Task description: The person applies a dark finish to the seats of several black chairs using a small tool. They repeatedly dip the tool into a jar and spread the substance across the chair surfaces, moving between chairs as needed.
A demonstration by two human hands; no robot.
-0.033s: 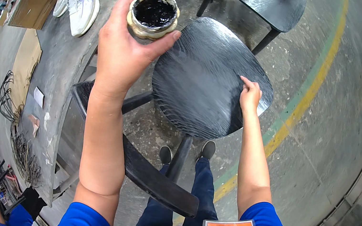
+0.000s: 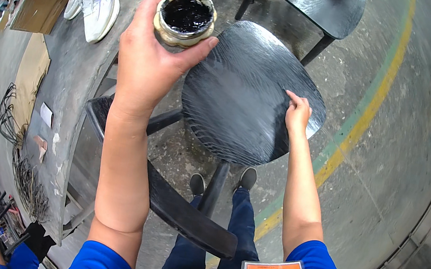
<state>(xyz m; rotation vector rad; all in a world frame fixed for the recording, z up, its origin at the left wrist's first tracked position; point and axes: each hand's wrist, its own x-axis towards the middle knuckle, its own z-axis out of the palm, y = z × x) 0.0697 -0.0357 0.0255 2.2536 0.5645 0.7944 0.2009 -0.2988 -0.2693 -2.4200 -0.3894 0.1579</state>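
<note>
My left hand (image 2: 151, 60) is closed around a small glass jar (image 2: 177, 38) with a scalloped lower part. Black, wet-looking paste (image 2: 187, 14) shows inside its open mouth. The jar is held up over the far left edge of a black wooden chair seat (image 2: 235, 86) with visible grain. On the right part of that seat rests my right hand (image 2: 298, 116). Its index finger points forward against the surface while the other fingers curl in; whether anything small is inside them is hidden. The chair's curved backrest (image 2: 184, 215) lies nearest me, below the seat.
Another black chair (image 2: 319, 6) stands beyond. On the left is a grey platform (image 2: 70, 91) with cardboard (image 2: 43, 3), bundled wires (image 2: 28, 182) and a person's white shoe (image 2: 98, 7). A yellow and green line (image 2: 365, 120) curves along the floor at right.
My left hand and the jar have shifted very slightly to the right. The right hand stays in the same place on the seat.
</note>
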